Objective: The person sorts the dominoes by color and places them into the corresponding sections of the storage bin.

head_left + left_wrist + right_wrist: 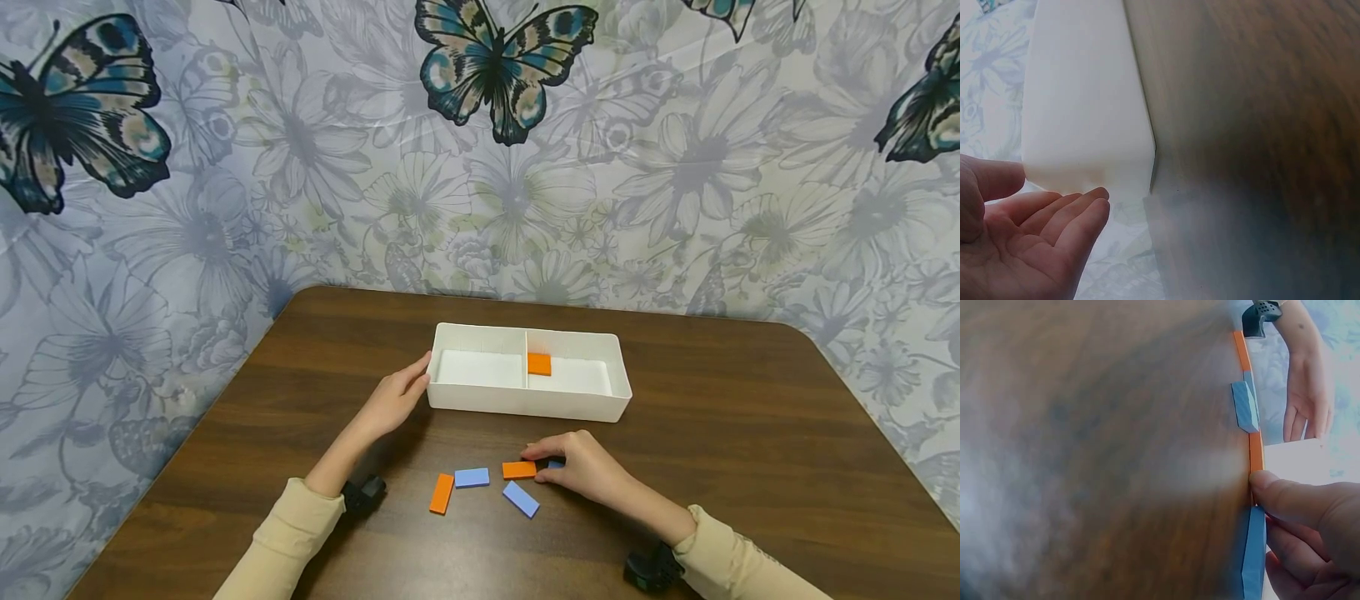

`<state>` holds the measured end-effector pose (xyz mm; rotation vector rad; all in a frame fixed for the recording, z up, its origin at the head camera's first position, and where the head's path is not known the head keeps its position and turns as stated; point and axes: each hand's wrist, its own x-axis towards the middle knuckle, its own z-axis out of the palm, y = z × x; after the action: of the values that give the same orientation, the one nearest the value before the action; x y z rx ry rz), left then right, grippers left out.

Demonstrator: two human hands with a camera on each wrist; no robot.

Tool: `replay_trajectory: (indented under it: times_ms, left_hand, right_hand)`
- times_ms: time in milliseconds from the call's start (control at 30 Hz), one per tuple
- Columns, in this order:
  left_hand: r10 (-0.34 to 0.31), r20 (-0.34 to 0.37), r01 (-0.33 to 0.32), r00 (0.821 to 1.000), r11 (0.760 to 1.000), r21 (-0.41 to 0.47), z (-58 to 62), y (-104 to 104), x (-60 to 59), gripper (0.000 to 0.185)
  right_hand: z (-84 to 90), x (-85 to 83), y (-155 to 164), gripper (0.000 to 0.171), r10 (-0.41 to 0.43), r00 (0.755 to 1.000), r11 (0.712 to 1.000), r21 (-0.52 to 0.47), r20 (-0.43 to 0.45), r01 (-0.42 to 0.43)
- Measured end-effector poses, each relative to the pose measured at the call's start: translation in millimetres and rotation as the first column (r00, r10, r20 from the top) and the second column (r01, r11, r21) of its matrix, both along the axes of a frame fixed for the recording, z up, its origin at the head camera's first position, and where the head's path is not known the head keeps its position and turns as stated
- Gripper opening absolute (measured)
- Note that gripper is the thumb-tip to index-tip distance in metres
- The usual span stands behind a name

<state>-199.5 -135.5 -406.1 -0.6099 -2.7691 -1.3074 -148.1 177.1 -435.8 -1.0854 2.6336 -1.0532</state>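
From where I stand, the nearest thing to the person's right hand (588, 468) is an orange block (517, 471) on the brown table (750, 433). The thumb and a finger pinch it at its right end, and the rest of it sticks out to the left of the fingertips. Just past that end, a blue block (556, 464) shows between the thumb and finger, mostly covered by the hand; I can't tell whether the fingers touch it.

The left hand (396, 402) is well apart from the pinched piece, up at the left end of a white box (525, 403). Its fingers are loose and rest against the end wall, with no grasp around it.

The box sits beyond both hands, split by a divider (527, 354) into two compartments. In the right one, an orange piece (539, 364) stands close beside the divider.

Three more blocks lie on the near side of the box, between the two arms. A slanted blue block (521, 500) is just nearer the person than the pinched one; a level blue block (472, 477) lies to the left, and just beside that, farthest left, is a tilted orange block (442, 494).
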Motion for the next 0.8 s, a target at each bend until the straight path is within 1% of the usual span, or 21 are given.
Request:
replay_trajectory:
  times_ms: [200, 333, 400, 500, 567, 700, 800]
  left_hand:
    - [0.000, 0.006, 0.000, 1.000, 1.000, -0.005, -1.3, 0, -0.9, 0.046]
    - [0.000, 0.004, 0.000, 1.000, 1.000, -0.007, -1.0, 0, -1.0, 0.046]
    - [-0.003, 0.001, 0.003, 1.000, 1.000, -0.005, -0.7, 0, -0.8, 0.046]
    - [-0.004, 0.001, 0.004, 1.000, 1.000, 0.000, -0.2, 0, -0.7, 0.046]
    - [-0.003, 0.004, 0.003, 1.000, 1.000, 0.002, -0.1, 0, -0.8, 0.046]
    - [0.001, 0.011, -0.001, 1.000, 1.000, -0.001, -0.4, 0, -1.0, 0.046]
    - [0.004, 0.014, -0.004, 1.000, 1.000, 0.001, -0.5, 0, -1.2, 0.046]
  right_hand:
    - [-1.9, -0.5, -1, 0.027, -0.023, 1.000, 1.000, -0.013, -0.002, 0.023]
    - [-1.8, -1.2, -2, 0.025, -0.032, 0.999, 0.999, -0.022, -0.019, 0.032]
    - [-1.1, -1.4, -2, 0.023, -0.035, 0.999, 0.999, -0.031, -0.014, 0.035]
    - [1.1, -1.8, -3, 0.022, -0.046, 0.998, 0.997, -0.062, 0.031, 0.048]
    - [3.8, -2.4, -3, 0.023, -0.056, 0.995, 0.992, -0.109, 0.083, 0.065]
    - [10.6, -4.5, -3, 0.025, -0.074, 0.982, 0.973, -0.204, 0.175, 0.109]
    - [16.8, -6.4, -1, 0.027, -0.079, 0.973, 0.959, -0.248, 0.219, 0.134]
